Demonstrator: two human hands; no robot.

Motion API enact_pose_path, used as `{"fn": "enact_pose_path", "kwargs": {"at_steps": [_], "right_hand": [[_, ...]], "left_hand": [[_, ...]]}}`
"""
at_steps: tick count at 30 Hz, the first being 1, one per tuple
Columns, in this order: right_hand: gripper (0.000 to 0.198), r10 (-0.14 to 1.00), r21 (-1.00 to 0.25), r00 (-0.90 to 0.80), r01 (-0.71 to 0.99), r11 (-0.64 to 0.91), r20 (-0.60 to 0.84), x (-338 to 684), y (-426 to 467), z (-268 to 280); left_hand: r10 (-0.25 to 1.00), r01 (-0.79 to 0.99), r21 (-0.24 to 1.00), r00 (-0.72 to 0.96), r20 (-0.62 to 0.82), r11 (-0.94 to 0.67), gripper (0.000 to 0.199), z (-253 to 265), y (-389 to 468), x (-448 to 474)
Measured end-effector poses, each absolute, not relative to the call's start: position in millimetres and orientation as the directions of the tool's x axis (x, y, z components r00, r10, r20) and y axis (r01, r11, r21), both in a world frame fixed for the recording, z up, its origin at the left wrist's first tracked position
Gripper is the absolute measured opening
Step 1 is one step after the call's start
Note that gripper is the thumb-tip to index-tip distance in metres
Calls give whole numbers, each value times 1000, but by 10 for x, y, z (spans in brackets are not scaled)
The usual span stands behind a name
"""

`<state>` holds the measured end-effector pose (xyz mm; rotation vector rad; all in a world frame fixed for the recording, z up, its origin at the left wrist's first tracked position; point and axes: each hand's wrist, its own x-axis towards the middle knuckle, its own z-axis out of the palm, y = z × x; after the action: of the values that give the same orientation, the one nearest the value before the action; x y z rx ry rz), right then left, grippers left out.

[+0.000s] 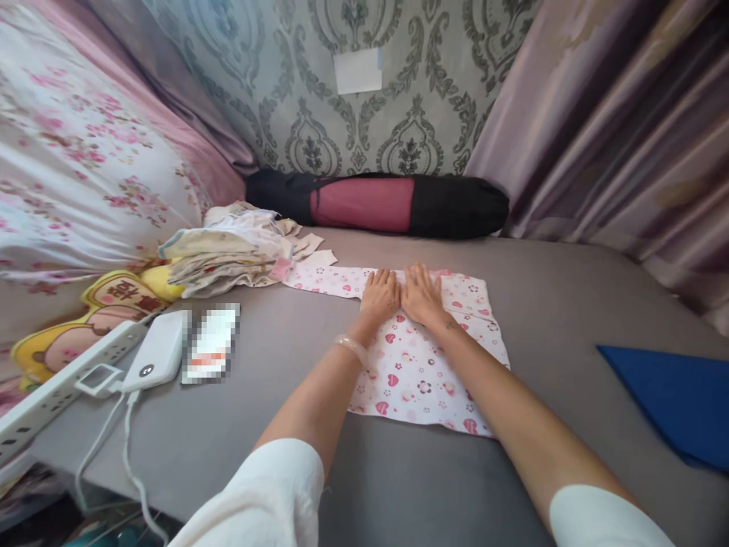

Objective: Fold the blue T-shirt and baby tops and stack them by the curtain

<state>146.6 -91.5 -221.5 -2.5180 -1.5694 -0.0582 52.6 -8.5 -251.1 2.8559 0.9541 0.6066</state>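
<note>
Printed cloth (410,372), white with pink hearts and small flowers, lies spread on the smooth grey sheet (273,357), its slightly wavy body narrowing to a strip that runs left toward a rumpled, layered heap of pale cloths (228,254). The left hand (383,295) and right hand (420,295) press flat against it, side by side, palms down, fingers extended.

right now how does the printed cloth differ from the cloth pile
The printed cloth lies mostly flat; the cloth pile is stacked in uneven layers. The left hand and right hand rest on the printed cloth, while neither touches the cloth pile. Printed cloth and pile share the gray surface.
</note>
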Motion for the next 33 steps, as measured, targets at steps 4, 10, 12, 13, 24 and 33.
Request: {"fn": "enact_pose_path", "kwargs": {"at_steps": [4, 10, 12, 13, 24, 33], "right_hand": [[57, 924, -135, 378, 920, -369, 54, 1432, -903, -2258], [56, 920, -109, 388, 918, -381, 46, 1481, -899, -2333], [56, 919, -97, 388, 919, -381, 64, 1473, -899, -2339], [56, 919, -93, 387, 920, -380, 72, 1468, -901, -2339], [58, 921, -175, 390, 908, -381, 15, 1475, -895, -2300], [55, 925, -233, 371, 910, -342, 89, 1269, -749, -2330]], "left_hand": [[599, 570, 185, 771, 216, -800, 50, -2495, -61, 526], [602, 559, 243, 780, 172, -793, 52, -2446, -52, 521], [604, 543, 295, 777, 178, -786, 49, -2434, -27, 529], [603, 527, 333, 776, 187, -781, 47, -2428, -6, 533], [788, 456, 655, 471, 397, -603, 37, -2403, 496, -179], [918, 644, 708, -25, 397, -289, 18, -2425, 832, -1080]]}}
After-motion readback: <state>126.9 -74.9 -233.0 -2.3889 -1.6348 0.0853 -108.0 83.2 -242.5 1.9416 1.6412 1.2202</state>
